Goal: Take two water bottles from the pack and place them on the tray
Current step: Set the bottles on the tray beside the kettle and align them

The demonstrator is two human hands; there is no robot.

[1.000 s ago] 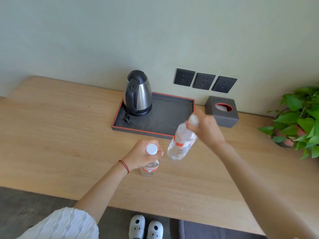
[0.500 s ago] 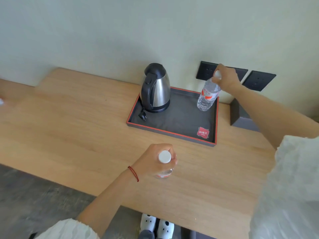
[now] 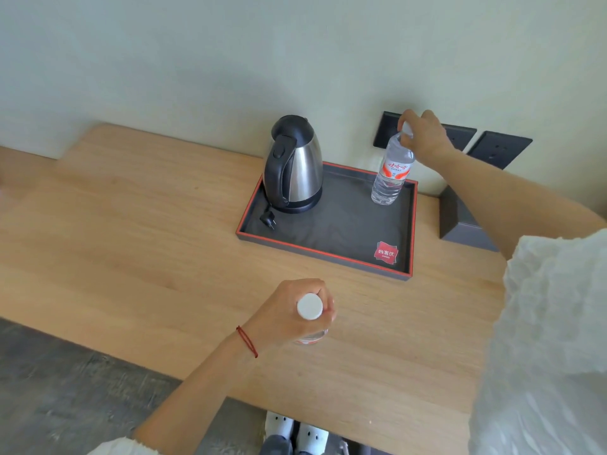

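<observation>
The right hand [image 3: 427, 137] is closed over the cap end of a water bottle [image 3: 392, 172], fingertips pinched round its neck, and the bottle stands upright in the far right corner of the tray [image 3: 323, 251], its base on the dark liner. The left hand [image 3: 289, 311] is wrapped tight round the neck of a second water bottle [image 3: 309, 307], whose white cap points up at the camera; only the cap and a sliver of the clear body below the fingers can be seen. This second bottle is over the tabletop [image 3: 131, 231], near its front edge and well short of the tray; whether its base touches the wood cannot be told. A red string bracelet [image 3: 247, 341] circles the left wrist.

The tray is dark with a red rim and lies toward the back edge of the wooden tabletop. A steel electric kettle [image 3: 294, 164] with a black handle and lid stands in its far left corner, its plug [image 3: 267, 220] lying on the liner beside the base. A red logo patch [image 3: 386, 252] marks the near right corner. A dark tissue box [image 3: 460, 221] sits just beside the tray's right edge, partly behind the right forearm. Black wall sockets [image 3: 499, 152] are set in the pale wall behind. Below the front edge show grey floor and white slippers [image 3: 295, 431].
</observation>
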